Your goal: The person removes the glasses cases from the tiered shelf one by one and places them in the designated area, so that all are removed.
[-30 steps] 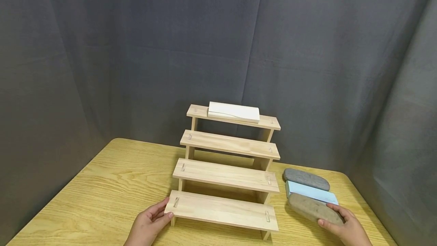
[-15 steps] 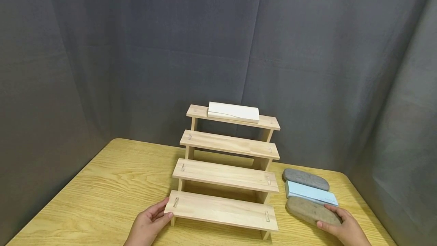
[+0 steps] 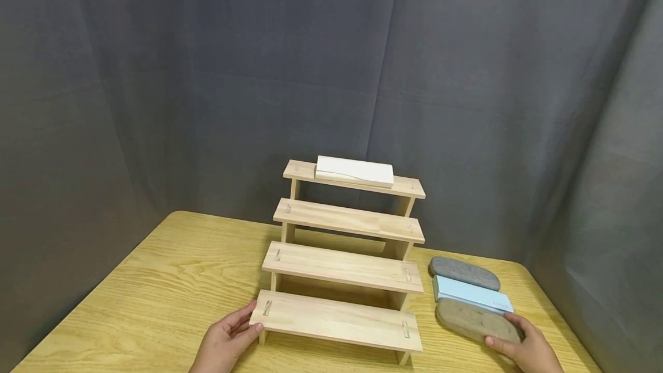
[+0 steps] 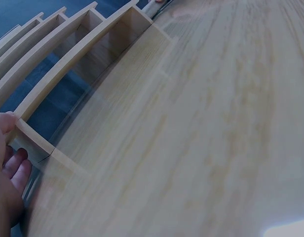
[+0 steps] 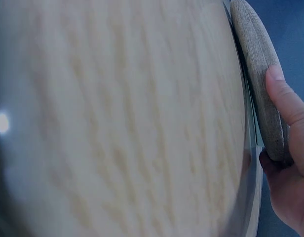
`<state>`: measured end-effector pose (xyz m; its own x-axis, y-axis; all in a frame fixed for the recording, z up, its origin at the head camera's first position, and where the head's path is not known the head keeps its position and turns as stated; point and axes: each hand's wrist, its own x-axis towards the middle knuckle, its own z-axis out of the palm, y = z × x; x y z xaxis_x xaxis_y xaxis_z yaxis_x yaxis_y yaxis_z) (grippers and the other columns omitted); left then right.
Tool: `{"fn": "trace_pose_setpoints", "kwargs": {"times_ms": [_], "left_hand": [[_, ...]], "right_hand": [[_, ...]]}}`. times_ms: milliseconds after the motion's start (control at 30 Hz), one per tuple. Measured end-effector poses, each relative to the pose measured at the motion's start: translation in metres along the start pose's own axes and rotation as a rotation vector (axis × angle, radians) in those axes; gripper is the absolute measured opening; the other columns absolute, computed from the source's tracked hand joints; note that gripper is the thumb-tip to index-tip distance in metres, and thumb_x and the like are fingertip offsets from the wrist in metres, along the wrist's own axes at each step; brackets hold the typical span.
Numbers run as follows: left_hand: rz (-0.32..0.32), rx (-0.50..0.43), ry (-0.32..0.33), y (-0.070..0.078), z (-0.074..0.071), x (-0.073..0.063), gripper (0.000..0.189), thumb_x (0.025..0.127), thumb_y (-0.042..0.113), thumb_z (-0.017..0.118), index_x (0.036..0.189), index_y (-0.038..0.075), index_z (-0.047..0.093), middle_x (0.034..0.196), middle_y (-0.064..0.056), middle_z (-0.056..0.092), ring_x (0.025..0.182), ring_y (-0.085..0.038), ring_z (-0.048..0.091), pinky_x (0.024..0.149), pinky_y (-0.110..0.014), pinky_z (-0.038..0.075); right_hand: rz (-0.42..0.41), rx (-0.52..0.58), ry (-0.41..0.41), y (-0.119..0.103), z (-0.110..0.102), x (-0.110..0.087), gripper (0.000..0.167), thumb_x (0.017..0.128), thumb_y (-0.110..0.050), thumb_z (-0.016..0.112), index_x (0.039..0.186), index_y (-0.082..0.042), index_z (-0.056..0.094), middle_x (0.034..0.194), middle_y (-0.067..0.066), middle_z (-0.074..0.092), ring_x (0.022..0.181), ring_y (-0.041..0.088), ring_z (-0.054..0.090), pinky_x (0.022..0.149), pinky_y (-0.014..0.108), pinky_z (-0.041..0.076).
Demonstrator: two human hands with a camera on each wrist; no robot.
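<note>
My left hand [image 3: 224, 338] pinches the left end of the lowest step of a pale wooden four-legged-looking stepped rack [image 3: 339, 320], thumb on top. In the left wrist view, the left hand [image 4: 8, 170] is at the rack's corner. A brownish-grey glasses case [image 3: 476, 320] with a woven-looking surface lies at the right, just in front of a light blue flat case [image 3: 472, 292]. My right hand [image 3: 533, 345] grips its right end between thumb and fingers. The right wrist view shows the right thumb along the side of the case [image 5: 255, 64].
A dark grey glasses case [image 3: 464, 273] lies behind the blue one. On the rack's top step rests a white flat case [image 3: 354, 170]. The yellowish wooden table [image 3: 171, 281] extends to the left. Grey curtains [image 3: 279, 73] enclose the back and sides.
The brownish-grey case has come down slightly towards the near side in my right hand, showing more of the blue case. My left hand stays on the rack.
</note>
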<state>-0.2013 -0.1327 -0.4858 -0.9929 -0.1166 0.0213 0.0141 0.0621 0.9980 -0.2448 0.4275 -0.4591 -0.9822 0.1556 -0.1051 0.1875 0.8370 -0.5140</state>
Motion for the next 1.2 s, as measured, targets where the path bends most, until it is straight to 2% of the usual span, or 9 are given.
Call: {"fn": "trace_pose_setpoints", "kwargs": {"times_ms": [200, 567, 733, 833, 1033, 1200], "left_hand": [[-0.003, 0.004, -0.002, 0.000, 0.000, 0.000, 0.052, 0.089, 0.013, 0.072, 0.132, -0.009, 0.055, 0.137, -0.024, 0.056, 0.108, -0.022, 0.066, 0.085, -0.021, 0.057], [-0.014, 0.012, -0.005, 0.000, 0.000, 0.000, 0.051, 0.089, 0.012, 0.072, 0.134, -0.007, 0.055, 0.137, -0.024, 0.056, 0.107, -0.019, 0.066, 0.083, -0.019, 0.056], [-0.014, 0.016, -0.003, 0.002, 0.000, -0.001, 0.051, 0.089, 0.012, 0.072, 0.133, -0.007, 0.055, 0.137, -0.024, 0.056, 0.107, -0.021, 0.066, 0.083, -0.019, 0.056], [-0.016, 0.016, 0.000, 0.002, 0.000, -0.002, 0.051, 0.089, 0.012, 0.072, 0.133, -0.007, 0.055, 0.136, -0.024, 0.057, 0.104, -0.017, 0.067, 0.083, -0.019, 0.056], [-0.011, 0.012, 0.004, 0.002, 0.001, -0.001, 0.051, 0.088, 0.010, 0.072, 0.132, -0.007, 0.056, 0.134, -0.024, 0.059, 0.096, -0.006, 0.066, 0.082, -0.017, 0.055], [-0.007, 0.013, 0.002, 0.003, 0.001, -0.001, 0.051, 0.088, 0.011, 0.072, 0.132, -0.008, 0.056, 0.136, -0.024, 0.058, 0.102, -0.014, 0.067, 0.083, -0.018, 0.056]], "right_hand": [[0.051, 0.031, -0.008, 0.001, 0.003, 0.001, 0.112, 0.077, -0.063, 0.073, 0.145, 0.014, 0.028, 0.144, 0.044, 0.031, 0.126, 0.058, 0.040, 0.095, 0.061, 0.046], [0.079, -0.032, 0.042, -0.001, 0.003, 0.002, 0.117, 0.073, -0.068, 0.073, 0.142, 0.017, 0.030, 0.143, 0.043, 0.031, 0.124, 0.059, 0.040, 0.098, 0.064, 0.042], [0.059, -0.052, 0.076, -0.001, 0.002, 0.004, 0.116, 0.075, -0.068, 0.072, 0.141, 0.019, 0.031, 0.142, 0.044, 0.032, 0.126, 0.060, 0.037, 0.100, 0.065, 0.040], [0.052, -0.059, 0.092, 0.000, 0.003, 0.006, 0.114, 0.077, -0.066, 0.071, 0.140, 0.020, 0.032, 0.142, 0.044, 0.032, 0.126, 0.061, 0.035, 0.101, 0.066, 0.039], [0.074, -0.038, 0.057, 0.000, 0.001, 0.010, 0.117, 0.078, -0.068, 0.069, 0.143, 0.020, 0.027, 0.143, 0.045, 0.028, 0.128, 0.062, 0.032, 0.102, 0.067, 0.037], [0.085, -0.021, 0.028, 0.000, -0.002, 0.012, 0.122, 0.078, -0.072, 0.065, 0.144, 0.021, 0.021, 0.144, 0.046, 0.023, 0.128, 0.063, 0.029, 0.101, 0.068, 0.037]]}}
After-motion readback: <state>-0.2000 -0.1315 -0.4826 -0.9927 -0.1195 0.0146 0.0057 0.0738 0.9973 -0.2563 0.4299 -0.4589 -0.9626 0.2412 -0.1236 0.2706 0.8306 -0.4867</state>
